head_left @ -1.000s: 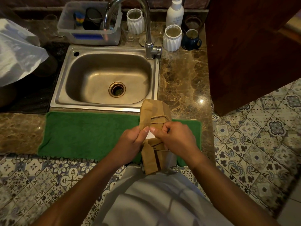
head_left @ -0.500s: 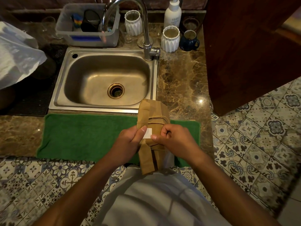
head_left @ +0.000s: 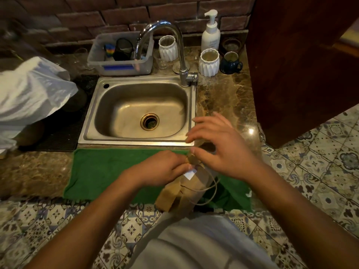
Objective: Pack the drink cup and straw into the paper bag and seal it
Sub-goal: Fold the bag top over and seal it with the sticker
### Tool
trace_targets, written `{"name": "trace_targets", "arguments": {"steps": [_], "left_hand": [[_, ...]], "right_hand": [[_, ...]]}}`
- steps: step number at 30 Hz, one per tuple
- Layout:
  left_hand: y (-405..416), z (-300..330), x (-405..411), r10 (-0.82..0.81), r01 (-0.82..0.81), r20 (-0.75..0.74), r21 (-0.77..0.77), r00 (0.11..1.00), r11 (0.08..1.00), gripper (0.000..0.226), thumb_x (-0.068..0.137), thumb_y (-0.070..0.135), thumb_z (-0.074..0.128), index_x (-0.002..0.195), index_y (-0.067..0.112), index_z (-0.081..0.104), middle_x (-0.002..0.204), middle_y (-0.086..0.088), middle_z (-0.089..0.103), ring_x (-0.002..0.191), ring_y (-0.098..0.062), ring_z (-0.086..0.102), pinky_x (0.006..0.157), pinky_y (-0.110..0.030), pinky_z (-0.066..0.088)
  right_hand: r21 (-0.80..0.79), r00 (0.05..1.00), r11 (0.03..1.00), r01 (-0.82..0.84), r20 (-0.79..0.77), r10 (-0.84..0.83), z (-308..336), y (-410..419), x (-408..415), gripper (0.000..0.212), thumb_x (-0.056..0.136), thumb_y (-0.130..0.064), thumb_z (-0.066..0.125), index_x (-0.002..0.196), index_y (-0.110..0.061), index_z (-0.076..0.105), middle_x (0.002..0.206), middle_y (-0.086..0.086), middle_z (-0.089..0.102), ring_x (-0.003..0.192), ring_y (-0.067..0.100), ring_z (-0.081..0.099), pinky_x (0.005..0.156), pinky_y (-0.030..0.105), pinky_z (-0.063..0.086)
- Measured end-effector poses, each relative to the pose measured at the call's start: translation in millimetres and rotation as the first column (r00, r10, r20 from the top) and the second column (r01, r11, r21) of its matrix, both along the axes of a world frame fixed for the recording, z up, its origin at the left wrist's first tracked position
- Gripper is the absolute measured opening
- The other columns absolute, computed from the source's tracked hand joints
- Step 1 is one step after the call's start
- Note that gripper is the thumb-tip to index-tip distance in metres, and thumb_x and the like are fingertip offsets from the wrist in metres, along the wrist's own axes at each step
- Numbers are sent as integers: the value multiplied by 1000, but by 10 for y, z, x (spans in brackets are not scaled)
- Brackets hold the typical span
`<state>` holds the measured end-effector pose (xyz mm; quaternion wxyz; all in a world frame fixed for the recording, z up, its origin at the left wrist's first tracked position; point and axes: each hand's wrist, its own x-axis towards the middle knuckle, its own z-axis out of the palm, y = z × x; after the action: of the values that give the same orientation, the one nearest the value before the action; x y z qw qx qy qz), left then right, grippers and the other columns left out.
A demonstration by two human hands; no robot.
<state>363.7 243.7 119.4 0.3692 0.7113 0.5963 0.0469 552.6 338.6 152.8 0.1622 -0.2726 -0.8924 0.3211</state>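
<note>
Left hand [head_left: 163,167] is curled, fingertips pinching the folded top of the paper bag [head_left: 186,193] right by a small white sticker [head_left: 190,174]. Bag is brown, creased, folded over, twine handles looping off its right side; it lies on the green towel [head_left: 108,169] at the desk's near edge, below the sink [head_left: 139,111]. Right hand [head_left: 219,146] hangs over the bag's far end, fingers spread and loosely bent, thumb near the fold; contact unclear through blur.

A home kitchen: a steel sink [head_left: 139,111] with a curved tap [head_left: 165,45] set in a marble surface [head_left: 225,98], a brick wall [head_left: 116,14] behind, a soap pump bottle [head_left: 210,32], 2 white ribbed cups [head_left: 209,63] and patterned floor tiles [head_left: 320,171].
</note>
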Motion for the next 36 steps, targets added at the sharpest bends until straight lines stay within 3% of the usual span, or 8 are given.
{"name": "trace_targets", "arguments": {"steps": [3,6,10,17,23,29,33,36], "left_hand": [[53,68,-36,-72,72,-11,6,997,997,23,103,40,53,81,38,52,62,14,49,58,-1,46,60,-34,37],[79,118,-53,-86,85,0,67,996,994,23,102,40,55,94,23,68,71,2,63,63,-15,54,62,-37,42],[58,108,-34,-65,65,1,152,998,986,25,102,37,57,89,18,67,70,7,53,65,-17,52,61,-40,43],[-90,-67,27,269,-269,41,300,962,915,24,95,43,66,95,21,72,85,8,64,77,-15,59,68,-41,50],[-126,-119,84,290,-305,95,305,952,902,22,98,34,65,96,15,75,83,3,69,74,-18,62,66,-42,51],[16,-94,184,203,-208,48,306,978,929,24,97,39,62,91,18,72,79,2,66,71,-19,59,63,-43,48],[81,-66,154,158,-157,18,295,987,943,28,96,41,60,92,16,73,82,-1,70,74,-22,62,64,-44,49],[112,-53,123,137,-138,24,292,990,946,29,97,40,61,92,14,73,82,-3,70,74,-23,62,64,-44,49]], "right_hand": [[-20,976,996,-91,197,93,-84,40,18,28,90,-33,70,117,-28,73,122,-7,71,126,13,56,124,49,15],[-32,976,992,-123,178,127,-137,29,51,29,87,-39,72,115,-29,73,111,-9,74,109,13,63,111,45,36],[-25,980,995,-99,172,102,-204,4,89,29,89,-44,71,113,-26,75,106,-7,74,102,15,64,97,41,45],[-181,992,978,106,89,-91,-372,27,228,19,90,-33,75,105,-23,79,95,-8,76,86,11,67,79,38,55],[-243,984,963,118,157,-81,-387,65,266,15,87,-37,78,100,-29,77,87,-15,73,79,3,65,68,28,49],[73,882,995,-72,471,29,-295,76,-6,32,82,-60,70,93,-30,74,70,-10,57,70,17,54,59,31,37],[-19,876,995,-100,472,97,-308,103,-39,23,86,-51,71,92,-29,73,75,-6,58,72,20,55,56,30,32],[-53,901,992,-112,415,124,-321,131,9,12,86,-44,73,87,-33,69,80,-7,57,83,19,57,64,32,35]]}}
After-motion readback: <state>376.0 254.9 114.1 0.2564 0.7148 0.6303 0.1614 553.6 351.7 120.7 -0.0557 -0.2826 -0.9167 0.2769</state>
